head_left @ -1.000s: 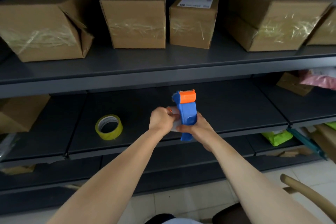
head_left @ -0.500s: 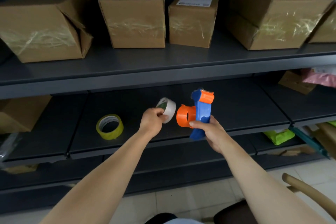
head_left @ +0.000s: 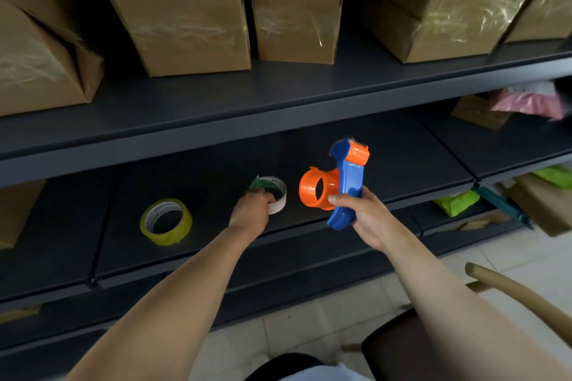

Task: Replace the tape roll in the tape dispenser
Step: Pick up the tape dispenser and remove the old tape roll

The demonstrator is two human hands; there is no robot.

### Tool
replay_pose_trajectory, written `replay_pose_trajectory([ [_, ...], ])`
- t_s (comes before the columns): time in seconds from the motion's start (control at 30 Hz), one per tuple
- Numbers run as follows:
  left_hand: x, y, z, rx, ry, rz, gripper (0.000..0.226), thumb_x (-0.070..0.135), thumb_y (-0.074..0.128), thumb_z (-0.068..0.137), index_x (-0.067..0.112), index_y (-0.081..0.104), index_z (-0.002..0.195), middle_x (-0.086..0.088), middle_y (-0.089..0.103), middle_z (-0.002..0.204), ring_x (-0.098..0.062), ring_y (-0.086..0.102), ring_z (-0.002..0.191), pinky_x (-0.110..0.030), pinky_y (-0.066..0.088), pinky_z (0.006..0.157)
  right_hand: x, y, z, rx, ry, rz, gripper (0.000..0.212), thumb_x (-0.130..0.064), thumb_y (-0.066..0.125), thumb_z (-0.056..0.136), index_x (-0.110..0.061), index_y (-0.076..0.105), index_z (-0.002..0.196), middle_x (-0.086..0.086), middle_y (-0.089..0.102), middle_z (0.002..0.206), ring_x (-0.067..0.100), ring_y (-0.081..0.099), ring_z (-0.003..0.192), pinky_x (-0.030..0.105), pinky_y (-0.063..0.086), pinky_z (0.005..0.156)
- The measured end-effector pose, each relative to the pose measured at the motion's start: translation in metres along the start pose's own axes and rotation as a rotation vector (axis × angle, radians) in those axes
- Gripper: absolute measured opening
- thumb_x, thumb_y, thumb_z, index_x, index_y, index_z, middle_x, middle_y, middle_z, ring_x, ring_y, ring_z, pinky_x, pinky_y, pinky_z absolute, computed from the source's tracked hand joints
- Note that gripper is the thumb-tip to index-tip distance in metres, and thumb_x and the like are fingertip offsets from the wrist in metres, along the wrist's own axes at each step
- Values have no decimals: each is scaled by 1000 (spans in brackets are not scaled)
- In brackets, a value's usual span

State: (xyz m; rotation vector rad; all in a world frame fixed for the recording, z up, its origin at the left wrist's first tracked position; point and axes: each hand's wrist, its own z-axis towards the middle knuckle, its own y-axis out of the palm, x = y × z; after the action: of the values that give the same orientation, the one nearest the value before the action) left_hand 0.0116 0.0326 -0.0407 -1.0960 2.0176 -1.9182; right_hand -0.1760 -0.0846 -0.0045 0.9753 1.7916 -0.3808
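My right hand (head_left: 363,216) grips the blue handle of the tape dispenser (head_left: 346,185), held upright in front of the middle shelf. Its bare orange spool hub (head_left: 318,192) points left, and an orange cutter cap sits on top. My left hand (head_left: 252,210) pinches a thin white, nearly used-up tape core (head_left: 274,192) with a green inner face, held a little to the left of the hub and apart from it. A full yellow tape roll (head_left: 166,221) lies flat on the dark shelf (head_left: 216,244), left of my left hand.
Several taped cardboard boxes (head_left: 182,12) stand on the upper shelf. A box edge (head_left: 18,213) sits at the far left of the middle shelf. Pink and green packages (head_left: 456,202) and cardboard lie at right. A chair's wooden back (head_left: 520,291) curves at lower right.
My hands have drawn apart: the white core has come off the orange hub in my left hand and moved left and down toward the shelf. The dispenser has shifted slightly right.
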Motion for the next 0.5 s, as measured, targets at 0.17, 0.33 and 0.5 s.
replay_pose_trajectory([
  [0.17, 7, 14, 12, 41, 24, 13, 32, 8, 49, 92, 11, 62, 120, -11, 40, 137, -28, 44, 124, -28, 35, 101, 1, -10, -5, 17, -2, 49, 27, -7, 68, 80, -17, 56, 102, 3, 61, 94, 18, 60, 90, 32, 46, 87],
  [0.33, 16, 25, 24, 124, -24, -11, 27, 10, 48, 93, 17, 71, 105, -9, 44, 128, -31, 38, 117, -36, 41, 97, -1, -23, -8, 24, -14, 73, 36, -8, 69, 78, -16, 57, 110, 5, 67, 102, 22, 62, 99, 37, 44, 98],
  [0.5, 25, 31, 30, 40, -78, -202, 31, 12, 48, 93, 9, 58, 121, -13, 46, 134, -22, 52, 113, -27, 41, 86, 1, -31, -10, 14, -11, 81, 37, -6, 69, 78, -15, 56, 112, 7, 67, 107, 24, 63, 103, 36, 45, 97],
])
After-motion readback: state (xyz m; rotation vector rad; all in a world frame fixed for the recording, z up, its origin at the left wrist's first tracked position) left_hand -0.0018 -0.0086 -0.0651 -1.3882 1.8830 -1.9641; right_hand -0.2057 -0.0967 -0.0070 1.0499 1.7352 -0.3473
